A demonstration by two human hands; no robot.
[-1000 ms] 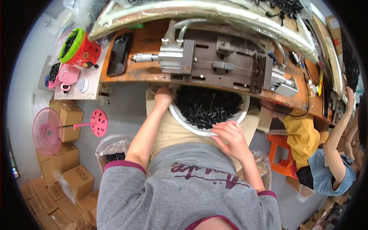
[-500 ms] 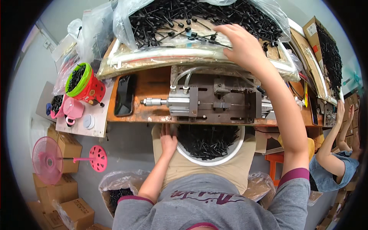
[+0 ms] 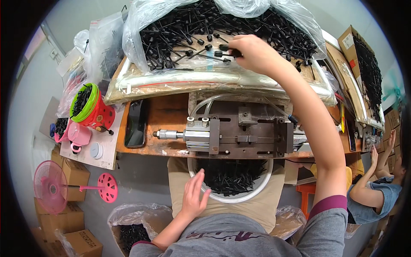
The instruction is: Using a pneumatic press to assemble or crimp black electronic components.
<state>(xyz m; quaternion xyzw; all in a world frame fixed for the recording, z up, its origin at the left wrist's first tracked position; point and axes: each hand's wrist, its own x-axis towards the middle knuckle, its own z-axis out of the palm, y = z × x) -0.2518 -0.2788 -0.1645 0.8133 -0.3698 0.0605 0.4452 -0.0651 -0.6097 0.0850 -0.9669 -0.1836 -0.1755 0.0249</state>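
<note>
Head view: right hand (image 3: 253,53) half-curled, fingertips among black stemmed parts (image 3: 218,54), nearest ones just left, more heaped beyond; can't tell if gripped. Left hand (image 3: 193,199) open, empty, at white basket (image 3: 239,199), left side.

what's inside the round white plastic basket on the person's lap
The round white plastic basket holds a heap of thin black rod-like pieces. The heap covers the basket's bottom, and the brown wooden table hides its far side, so neither shows.
</note>
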